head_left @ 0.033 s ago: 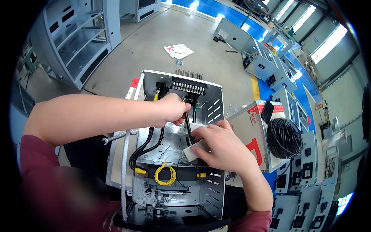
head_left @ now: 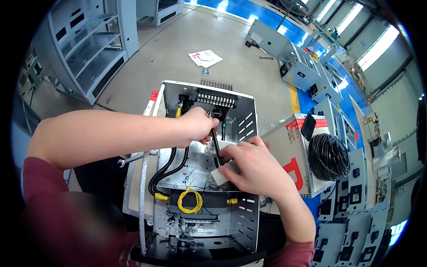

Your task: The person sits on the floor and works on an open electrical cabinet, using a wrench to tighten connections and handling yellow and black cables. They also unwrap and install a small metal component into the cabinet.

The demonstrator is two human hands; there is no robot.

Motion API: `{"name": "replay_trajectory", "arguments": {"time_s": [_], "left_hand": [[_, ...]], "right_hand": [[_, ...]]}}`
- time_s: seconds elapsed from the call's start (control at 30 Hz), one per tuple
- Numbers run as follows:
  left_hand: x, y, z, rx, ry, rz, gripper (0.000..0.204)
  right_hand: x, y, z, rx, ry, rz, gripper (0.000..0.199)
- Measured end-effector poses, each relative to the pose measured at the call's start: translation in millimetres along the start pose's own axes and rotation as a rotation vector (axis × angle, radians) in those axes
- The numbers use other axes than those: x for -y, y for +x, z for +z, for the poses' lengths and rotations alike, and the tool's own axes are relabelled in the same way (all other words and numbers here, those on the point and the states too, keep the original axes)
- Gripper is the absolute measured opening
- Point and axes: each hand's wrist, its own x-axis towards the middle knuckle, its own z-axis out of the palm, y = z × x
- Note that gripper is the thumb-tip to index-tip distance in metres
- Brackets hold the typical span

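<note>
An open metal cabinet box (head_left: 252,107) lies in front of me. Over its upper compartment, my left hand (head_left: 198,127) pinches the upper end of a short black cable (head_left: 216,143). Lower down, the fingers of my right hand (head_left: 255,169) close round the same cable. Beneath my right thumb shows a white block-like piece (head_left: 219,177), partly hidden by the hand. Behind my left hand sits a black terminal strip (head_left: 216,100) with metal contacts. To the left, black cables (head_left: 156,181) run down to a yellow sleeve (head_left: 161,196).
A coil of yellow wire (head_left: 190,210) hangs at the middle crossbar. Left of the box lies a wrench (head_left: 129,159). On the right, a carton (head_left: 284,147) carries a phone (head_left: 308,128) and a coil of black cable (head_left: 328,158). Grey cabinets (head_left: 126,40) stand far left.
</note>
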Motion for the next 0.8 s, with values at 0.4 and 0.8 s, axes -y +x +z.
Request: {"name": "replay_trajectory", "arguments": {"time_s": [0.4, 0.8], "left_hand": [[8, 2, 16, -0.059, 0.073, 0.083, 0.039], [9, -6, 11, 0.029, 0.122, 0.009, 0.057]], "right_hand": [[-1, -2, 6, -0.023, -0.070, -0.013, 0.024], [5, 5, 16, -0.160, -0.033, 0.093, 0.019]]}}
